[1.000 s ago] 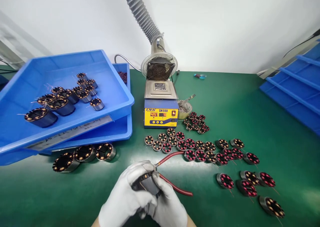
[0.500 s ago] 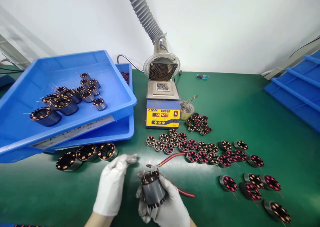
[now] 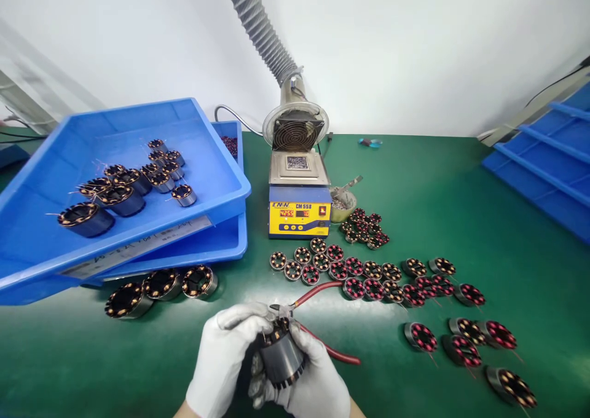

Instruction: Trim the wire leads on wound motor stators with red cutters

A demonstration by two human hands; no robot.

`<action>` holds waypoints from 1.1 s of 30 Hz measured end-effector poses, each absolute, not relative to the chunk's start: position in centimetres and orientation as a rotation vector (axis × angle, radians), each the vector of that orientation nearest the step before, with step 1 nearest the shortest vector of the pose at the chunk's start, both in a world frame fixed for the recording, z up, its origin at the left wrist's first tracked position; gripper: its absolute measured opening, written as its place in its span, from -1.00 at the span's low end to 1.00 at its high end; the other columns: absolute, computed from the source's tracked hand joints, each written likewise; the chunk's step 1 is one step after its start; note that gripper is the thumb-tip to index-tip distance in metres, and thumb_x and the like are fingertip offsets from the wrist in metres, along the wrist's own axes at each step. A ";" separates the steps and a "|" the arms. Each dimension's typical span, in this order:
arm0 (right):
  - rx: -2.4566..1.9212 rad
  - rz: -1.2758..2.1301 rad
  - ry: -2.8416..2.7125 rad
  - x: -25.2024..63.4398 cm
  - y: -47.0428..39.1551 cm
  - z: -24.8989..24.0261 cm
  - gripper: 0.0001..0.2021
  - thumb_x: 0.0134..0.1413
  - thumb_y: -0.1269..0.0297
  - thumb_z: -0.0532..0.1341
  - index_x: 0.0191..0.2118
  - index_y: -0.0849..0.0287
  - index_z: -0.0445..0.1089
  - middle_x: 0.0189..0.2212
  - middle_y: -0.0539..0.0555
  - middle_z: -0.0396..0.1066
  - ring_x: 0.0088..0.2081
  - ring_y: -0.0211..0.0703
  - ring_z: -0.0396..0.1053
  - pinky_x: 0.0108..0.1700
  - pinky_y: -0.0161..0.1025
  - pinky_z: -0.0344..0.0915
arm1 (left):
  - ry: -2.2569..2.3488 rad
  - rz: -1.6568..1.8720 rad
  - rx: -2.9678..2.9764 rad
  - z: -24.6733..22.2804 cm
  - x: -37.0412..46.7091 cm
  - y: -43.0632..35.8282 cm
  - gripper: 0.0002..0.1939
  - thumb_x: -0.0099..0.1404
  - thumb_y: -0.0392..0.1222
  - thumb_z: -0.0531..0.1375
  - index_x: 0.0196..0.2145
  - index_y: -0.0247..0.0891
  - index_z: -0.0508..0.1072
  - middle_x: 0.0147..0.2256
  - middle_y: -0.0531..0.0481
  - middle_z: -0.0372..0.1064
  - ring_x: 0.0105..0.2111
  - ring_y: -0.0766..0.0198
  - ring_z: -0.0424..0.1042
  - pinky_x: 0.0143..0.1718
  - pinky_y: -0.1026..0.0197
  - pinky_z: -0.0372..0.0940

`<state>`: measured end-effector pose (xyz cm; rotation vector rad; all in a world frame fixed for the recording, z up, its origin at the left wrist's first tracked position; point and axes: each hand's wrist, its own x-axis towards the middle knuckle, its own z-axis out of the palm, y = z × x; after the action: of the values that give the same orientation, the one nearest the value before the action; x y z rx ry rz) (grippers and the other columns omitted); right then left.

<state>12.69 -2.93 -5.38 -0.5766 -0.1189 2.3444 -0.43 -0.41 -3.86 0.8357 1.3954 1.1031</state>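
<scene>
A dark cylindrical motor stator [image 3: 280,356], its copper windings showing at the upper end, is sitting low in the middle of the view, just above the green bench mat [image 3: 461,221], tilted with its top leaning away from the person. The right hand [image 3: 308,384], in a white glove, is cupping the stator from below and behind, fingers wrapped around its dark body. The left hand [image 3: 225,356], also gloved in white, is curling over the stator's top left edge, its fingertips pinching at the thin wire ends sticking up from the windings. Red-handled cutters [image 3: 322,319] are lying on the mat just behind the hands, their metal nose touching or almost touching the left fingertips; which of the two cannot be told. Three larger stators [image 3: 161,286] are standing in a row near the front of the stacked blue trays [image 3: 221,184], and the upper tray is holding more stators [image 3: 124,187]. Behind the cutters, many small flat stators [image 3: 369,276] with red or copper windings are lying spread across the mat, stretching off to the right. A yellow and blue solder pot [image 3: 299,206] is standing at the back, with a fume extractor hose [image 3: 258,24] hanging over it
</scene>
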 end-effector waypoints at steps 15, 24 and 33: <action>-1.108 1.740 -0.898 11.6 -3.6 -7.3 -0.44 -0.35 0.29 0.38 -0.07 0.09 0.33 -0.11 0.10 0.39 -0.07 -0.02 0.32 0.02 -0.14 0.19 | 1.343 1.304 0.592 -3.8 -2.1 -0.6 -0.70 -0.12 -0.04 0.34 -0.44 -0.29 0.50 -0.49 -0.06 0.46 -0.40 0.13 0.46 -0.28 0.19 0.40; -1.252 0.659 -1.746 10.5 -4.0 -8.6 -0.73 -0.30 0.44 0.29 -0.40 0.09 0.24 -0.28 0.06 0.38 -0.28 -0.14 0.40 -0.30 -0.26 0.35 | 1.229 1.022 0.614 -3.9 -0.4 -0.8 -0.54 -0.14 0.11 0.36 -0.37 -0.30 0.53 -0.32 -0.16 0.49 -0.28 0.05 0.46 -0.17 0.12 0.38; -1.314 0.295 -1.892 10.8 -4.1 -9.1 -0.65 -0.26 0.20 0.33 -0.33 0.08 0.18 -0.24 0.14 0.43 -0.24 -0.04 0.45 -0.30 -0.18 0.43 | 1.395 1.157 0.510 -2.8 -3.1 -0.5 -0.52 -0.35 -0.13 0.42 -0.37 -0.28 0.53 -0.34 -0.13 0.50 -0.29 0.10 0.46 -0.27 0.26 0.37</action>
<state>10.82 -4.14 -9.06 -1.3137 -1.8925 0.2947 -3.11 -0.45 -2.81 0.5099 1.3955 1.1572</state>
